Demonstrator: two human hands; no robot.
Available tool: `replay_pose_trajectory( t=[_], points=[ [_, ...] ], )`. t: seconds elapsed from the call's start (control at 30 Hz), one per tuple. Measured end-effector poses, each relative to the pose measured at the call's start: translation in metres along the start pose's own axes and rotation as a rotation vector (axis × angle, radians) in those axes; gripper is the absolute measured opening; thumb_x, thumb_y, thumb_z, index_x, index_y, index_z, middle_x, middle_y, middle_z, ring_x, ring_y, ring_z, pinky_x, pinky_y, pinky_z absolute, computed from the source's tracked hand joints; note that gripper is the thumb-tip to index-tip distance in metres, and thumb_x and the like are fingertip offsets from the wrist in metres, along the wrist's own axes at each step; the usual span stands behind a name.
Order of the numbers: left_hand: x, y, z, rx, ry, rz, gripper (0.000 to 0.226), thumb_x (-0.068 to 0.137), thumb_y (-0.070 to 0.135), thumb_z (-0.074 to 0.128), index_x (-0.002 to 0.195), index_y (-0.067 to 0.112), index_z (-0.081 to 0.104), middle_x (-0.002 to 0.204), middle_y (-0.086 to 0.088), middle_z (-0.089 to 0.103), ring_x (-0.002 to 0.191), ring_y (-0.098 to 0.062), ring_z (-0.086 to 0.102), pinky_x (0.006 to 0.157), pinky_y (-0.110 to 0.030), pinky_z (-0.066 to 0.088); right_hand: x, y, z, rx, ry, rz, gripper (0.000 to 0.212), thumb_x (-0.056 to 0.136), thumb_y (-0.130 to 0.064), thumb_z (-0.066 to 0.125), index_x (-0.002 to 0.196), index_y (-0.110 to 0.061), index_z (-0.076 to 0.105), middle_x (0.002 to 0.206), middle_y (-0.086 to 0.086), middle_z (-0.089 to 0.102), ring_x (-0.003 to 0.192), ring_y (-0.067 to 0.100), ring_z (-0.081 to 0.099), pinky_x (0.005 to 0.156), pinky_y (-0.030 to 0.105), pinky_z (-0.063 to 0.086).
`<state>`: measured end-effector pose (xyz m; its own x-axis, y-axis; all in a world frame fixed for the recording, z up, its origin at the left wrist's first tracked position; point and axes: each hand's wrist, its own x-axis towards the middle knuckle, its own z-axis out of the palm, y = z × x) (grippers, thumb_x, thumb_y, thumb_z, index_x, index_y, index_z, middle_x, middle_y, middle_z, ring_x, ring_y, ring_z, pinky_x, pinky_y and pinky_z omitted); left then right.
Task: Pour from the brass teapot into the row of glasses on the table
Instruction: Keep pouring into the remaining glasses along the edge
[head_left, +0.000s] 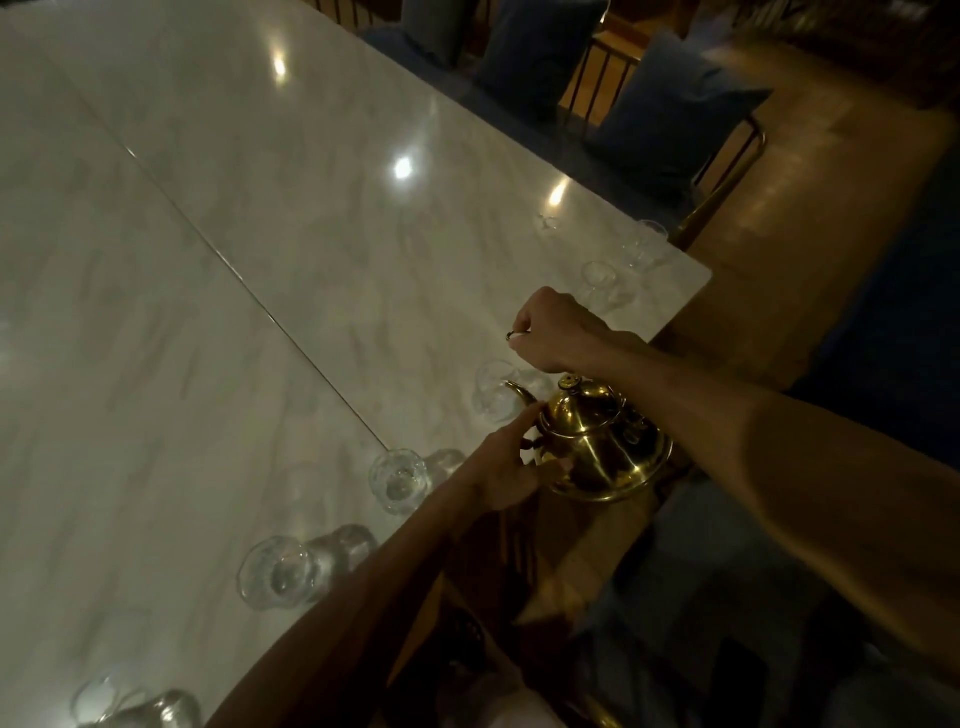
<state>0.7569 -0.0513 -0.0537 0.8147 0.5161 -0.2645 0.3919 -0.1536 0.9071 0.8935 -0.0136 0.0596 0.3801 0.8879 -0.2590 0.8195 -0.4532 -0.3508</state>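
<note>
I am watching the brass teapot (602, 447) hanging clear of the surface (260, 270), just past its near edge at about five o'clock in my view. Its spout is pointing toward ten o'clock. The right hand (553, 330) is sitting at twelve o'clock from the pot, above the lid. Its fingers (532, 312) are curling into a tight fist round a thin metal handle whose tip is sticking out of the fist. The left hand (506, 470) is reaching in from seven o'clock. Its own fingers are lying straight and touching the pot's side just below the spout, gripping nothing. The spout tip is overlapping the nearest glass (491, 395). Toward eight o'clock from the pot, a second glass (400, 480), a third glass (278, 571) and a fourth glass (104, 696) are lining the surface's edge. Toward one o'clock, a far glass (600, 278) is standing near the corner. Blue cushions (670, 109) are showing at one o'clock beyond the surface.
</note>
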Motion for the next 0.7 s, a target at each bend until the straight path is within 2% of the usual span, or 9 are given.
replay_pose_trajectory(
  t=[0.1,0.2,0.27,0.37,0.5,0.6,0.7],
  points=[
    [-0.0003,0.0002,-0.0004,0.004,0.002,0.015,0.076,0.091,0.044,0.067,0.156,0.031,0.029,0.153,0.004,0.047,0.134,-0.019,0.051,0.109,-0.034,0.044,0.0039,0.0006,-0.0011,-0.008,-0.006,0.001,0.029,0.088,-0.019,0.067,0.109,-0.001,0.075,0.113,0.013,0.076,0.1,0.029,0.073,0.088,0.047,0.06],
    [0.0002,0.001,-0.001,-0.004,-0.002,0.002,0.084,0.082,0.061,0.062,0.155,0.038,0.027,0.154,0.006,0.045,0.133,-0.02,0.052,0.109,-0.042,0.046,0.0059,-0.001,-0.0026,-0.014,-0.005,0.005,0.029,0.087,-0.019,0.067,0.108,-0.001,0.075,0.113,0.012,0.076,0.096,0.028,0.073,0.086,0.046,0.061],
    [0.0003,0.0003,-0.001,0.0,-0.007,0.016,0.085,0.081,0.065,0.059,0.155,0.039,0.026,0.155,0.006,0.044,0.133,-0.019,0.051,0.109,-0.044,0.046,0.0072,-0.0018,-0.0039,-0.019,-0.003,0.017,0.028,0.086,-0.018,0.066,0.106,0.0,0.075,0.11,0.011,0.076,0.092,0.028,0.074,0.084,0.045,0.062],
    [0.0007,-0.0011,-0.0011,0.0,-0.022,0.019,0.085,0.082,0.064,0.059,0.156,0.039,0.025,0.155,0.005,0.044,0.133,-0.019,0.051,0.11,-0.046,0.046,0.0071,-0.0034,-0.0057,-0.028,-0.017,0.031,0.02,0.086,-0.014,0.064,0.091,0.003,0.074,0.092,0.013,0.076,0.073,0.026,0.07,0.066,0.037,0.058],
    [0.0001,-0.0003,0.0009,-0.006,-0.035,0.004,0.085,0.082,0.066,0.059,0.155,0.041,0.024,0.156,0.006,0.043,0.134,-0.019,0.049,0.109,-0.047,0.046,0.0049,-0.0045,-0.0068,-0.043,-0.024,0.05,0.027,0.088,-0.013,0.064,0.109,0.002,0.073,0.099,0.017,0.076,0.062,0.022,0.06,0.057,0.032,0.047],
    [-0.0009,0.0004,0.0019,-0.003,-0.035,0.013,0.076,0.09,0.054,0.062,0.155,0.04,0.025,0.156,0.005,0.043,0.135,-0.021,0.048,0.108,-0.044,0.046,0.0049,-0.0042,-0.0075,-0.057,-0.036,0.058,0.028,0.089,-0.014,0.064,0.113,-0.001,0.072,0.101,0.015,0.075,0.063,0.021,0.06,0.057,0.031,0.048],
    [-0.0006,-0.0015,0.0024,-0.003,-0.027,0.024,0.08,0.085,0.06,0.06,0.155,0.041,0.026,0.155,0.006,0.044,0.136,-0.019,0.048,0.109,-0.046,0.046,0.0041,-0.0036,-0.0071,-0.061,-0.039,0.056,0.028,0.09,-0.015,0.064,0.113,-0.001,0.071,0.103,0.015,0.075,0.064,0.022,0.062,0.057,0.032,0.049]
  ],
)
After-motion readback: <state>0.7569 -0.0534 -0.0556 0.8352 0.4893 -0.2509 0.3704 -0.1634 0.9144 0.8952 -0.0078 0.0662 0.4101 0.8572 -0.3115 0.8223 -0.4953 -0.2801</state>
